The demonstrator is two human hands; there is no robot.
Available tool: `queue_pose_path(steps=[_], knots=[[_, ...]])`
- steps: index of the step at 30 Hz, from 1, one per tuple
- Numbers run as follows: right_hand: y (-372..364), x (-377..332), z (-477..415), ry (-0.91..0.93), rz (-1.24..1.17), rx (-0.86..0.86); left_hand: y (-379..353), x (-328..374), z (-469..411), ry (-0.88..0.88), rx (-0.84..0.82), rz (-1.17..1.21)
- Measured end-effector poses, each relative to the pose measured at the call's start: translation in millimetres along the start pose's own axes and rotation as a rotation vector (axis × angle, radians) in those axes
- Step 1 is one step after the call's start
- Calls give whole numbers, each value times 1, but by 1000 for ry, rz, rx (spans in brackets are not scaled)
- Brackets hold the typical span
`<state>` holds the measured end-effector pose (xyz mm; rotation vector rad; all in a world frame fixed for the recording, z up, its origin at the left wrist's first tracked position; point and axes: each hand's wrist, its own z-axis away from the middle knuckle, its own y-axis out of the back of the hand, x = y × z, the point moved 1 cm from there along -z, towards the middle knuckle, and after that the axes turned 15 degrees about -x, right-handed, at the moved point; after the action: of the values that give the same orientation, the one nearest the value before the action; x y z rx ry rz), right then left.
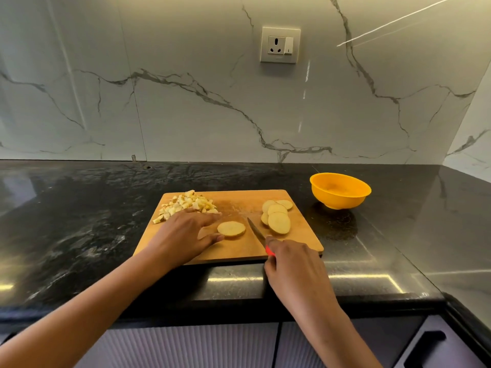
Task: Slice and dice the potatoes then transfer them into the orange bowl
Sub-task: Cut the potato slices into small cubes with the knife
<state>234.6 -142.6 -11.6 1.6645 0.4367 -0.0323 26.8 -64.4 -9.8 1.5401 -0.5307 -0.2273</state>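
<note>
Left hand [186,232] lies flat on the cutting board [305,236], fingers straight and spread, not clenched. Thumb and forefinger frame a single potato slice [231,228]; the thumb tip is at the slice's near-left edge, and actual contact is hard to tell. Right hand [289,264] is wrapped around the red handle of a knife [256,231] at the board's near edge. The blade points away and to the left, low over the board, between the single slice and the sliced pile. Can't tell if the blade touches the wood.

Potato slices [277,216], several overlapping rounds, sit on the right part of the board. Diced potato [186,204] is heaped at the far-left corner, just beyond the left hand's knuckles, with a few cubes near the left edge. Orange bowl [340,201] stands on the black desk [79,221], just right of the board's far-right corner, not touching it, nothing visible inside.

Marble wall behind has a socket [280,45]. Ribbed cabinet fronts [186,349] below the desk edge.
</note>
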Motion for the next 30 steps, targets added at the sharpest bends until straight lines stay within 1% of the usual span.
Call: queue_pose_path(steps=[2, 4, 6, 8, 13, 18, 21, 25, 30], knots=[[-8, -10, 1, 19, 19, -16, -2, -1, 3, -108, -77, -31], [-12, -15, 0, 14, 29, -24, -4, -3, 5, -229, -175, -145], [-11, -10, -2, -16, 26, -8, -7, -7, 6, -297, -240, -231], [-9, -6, -3, -43, 23, 7, -6, -13, 6, -327, -303, -259], [-10, -17, -5, -8, 25, -11, 3, -25, -1, -341, -452, -257], [-9, -12, -4, -32, 16, -1, 15, -34, -7, -427, -498, -242], [-9, -13, -3, -32, 31, -9, 19, -46, -9, -470, -484, -242], [-11, -18, -3, -52, 29, -5, 14, -55, -11, -574, -481, -191], [-14, -27, -8, -49, 45, -32, 13, -56, -16, -644, -486, -217]])
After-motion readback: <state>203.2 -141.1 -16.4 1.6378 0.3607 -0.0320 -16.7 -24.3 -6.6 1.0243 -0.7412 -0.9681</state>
